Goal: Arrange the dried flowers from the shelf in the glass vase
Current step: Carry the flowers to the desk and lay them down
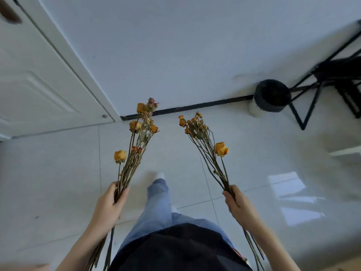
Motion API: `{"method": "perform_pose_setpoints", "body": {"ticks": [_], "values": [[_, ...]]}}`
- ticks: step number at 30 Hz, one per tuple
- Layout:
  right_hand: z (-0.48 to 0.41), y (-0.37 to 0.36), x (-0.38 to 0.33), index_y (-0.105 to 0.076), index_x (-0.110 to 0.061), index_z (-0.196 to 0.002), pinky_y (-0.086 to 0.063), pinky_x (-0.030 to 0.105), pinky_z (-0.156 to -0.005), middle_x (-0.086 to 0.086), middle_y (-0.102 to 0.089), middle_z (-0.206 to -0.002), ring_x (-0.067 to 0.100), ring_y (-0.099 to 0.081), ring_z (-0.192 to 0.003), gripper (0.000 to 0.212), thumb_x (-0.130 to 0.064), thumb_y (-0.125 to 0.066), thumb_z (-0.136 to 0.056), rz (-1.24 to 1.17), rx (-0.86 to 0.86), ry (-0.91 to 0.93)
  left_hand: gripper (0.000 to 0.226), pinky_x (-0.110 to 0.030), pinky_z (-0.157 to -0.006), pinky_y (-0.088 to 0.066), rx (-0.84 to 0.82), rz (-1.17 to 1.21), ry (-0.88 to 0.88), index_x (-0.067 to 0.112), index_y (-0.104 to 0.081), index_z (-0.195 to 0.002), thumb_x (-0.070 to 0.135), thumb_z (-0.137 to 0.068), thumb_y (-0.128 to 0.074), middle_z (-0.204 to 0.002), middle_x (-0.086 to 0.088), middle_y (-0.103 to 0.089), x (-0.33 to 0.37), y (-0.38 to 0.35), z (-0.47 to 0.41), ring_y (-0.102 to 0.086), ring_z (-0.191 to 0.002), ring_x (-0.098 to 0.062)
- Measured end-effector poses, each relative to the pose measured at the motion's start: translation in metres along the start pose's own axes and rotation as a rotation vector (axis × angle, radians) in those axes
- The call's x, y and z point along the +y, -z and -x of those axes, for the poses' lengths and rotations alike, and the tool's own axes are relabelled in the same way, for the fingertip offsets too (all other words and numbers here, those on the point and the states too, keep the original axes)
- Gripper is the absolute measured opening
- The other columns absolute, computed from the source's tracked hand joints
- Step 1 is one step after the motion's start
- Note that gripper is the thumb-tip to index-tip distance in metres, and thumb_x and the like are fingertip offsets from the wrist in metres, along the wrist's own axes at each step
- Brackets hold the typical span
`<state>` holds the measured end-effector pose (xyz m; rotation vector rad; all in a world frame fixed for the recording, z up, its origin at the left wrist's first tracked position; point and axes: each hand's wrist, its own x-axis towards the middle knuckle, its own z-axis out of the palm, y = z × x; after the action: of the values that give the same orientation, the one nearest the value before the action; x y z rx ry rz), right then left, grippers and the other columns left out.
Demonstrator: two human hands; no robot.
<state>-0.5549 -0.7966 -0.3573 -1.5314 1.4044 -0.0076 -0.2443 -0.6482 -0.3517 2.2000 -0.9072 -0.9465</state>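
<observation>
Evidently this is the carrying step: the left hand (109, 204) grips one bunch of dried flowers (136, 141), the right hand (237, 204) grips another bunch (201, 137), both held above the tiled floor (254, 173). No vase is in view; next they need finding it and lowering the stems in.

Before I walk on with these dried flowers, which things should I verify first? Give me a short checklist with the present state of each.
1. Grip of left hand on left bunch stems: ok.
2. Grip of right hand on right bunch stems: ok.
3. Bunches held apart, not tangled: ok.
4. Path over floor: dark bin stands aside, right, by the wall: ok.
5. Sight of glass vase: not ok, none in view.
</observation>
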Motion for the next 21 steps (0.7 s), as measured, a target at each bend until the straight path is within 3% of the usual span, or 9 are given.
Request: {"method": "perform_pose_setpoints", "body": {"ticks": [13,18,21], "values": [[-0.043,0.074,0.009,-0.041,0.000,-0.086,-0.031,0.034,-0.052,0.003,-0.040,-0.059,0.014,-0.033,-0.052,0.022,-0.019,-0.042,-0.097,-0.354,0.388,-0.278,0.010,-0.016,-0.039,-0.039,-0.445,-0.153,-0.262,0.021,-0.052,-0.085,0.027,-0.093,-0.051,-0.052,0.002,-0.049,0.161,-0.086,-0.194,-0.048,-0.046,-0.013],[-0.049,0.098,0.018,-0.038,-0.011,-0.078,-0.030,0.031,-0.052,-0.003,-0.039,-0.059,0.014,-0.032,-0.054,0.022,-0.021,-0.041,-0.097,-0.495,0.522,-0.384,0.010,-0.018,-0.040,-0.040,-0.610,-0.207,-0.335,0.022,-0.052,-0.087,0.029,-0.093,-0.049,-0.046,-0.001,-0.047,0.220,-0.126,-0.241,-0.046,-0.040,-0.007],[-0.050,0.115,0.031,-0.039,-0.010,-0.079,-0.031,0.029,-0.052,-0.002,-0.040,-0.060,0.014,-0.032,-0.055,0.022,-0.021,-0.041,-0.097,-0.561,0.588,-0.431,0.010,-0.020,-0.040,-0.040,-0.669,-0.252,-0.376,0.021,-0.052,-0.088,0.030,-0.093,-0.050,-0.046,-0.001,-0.047,0.249,-0.156,-0.259,-0.046,-0.039,-0.007]]}}
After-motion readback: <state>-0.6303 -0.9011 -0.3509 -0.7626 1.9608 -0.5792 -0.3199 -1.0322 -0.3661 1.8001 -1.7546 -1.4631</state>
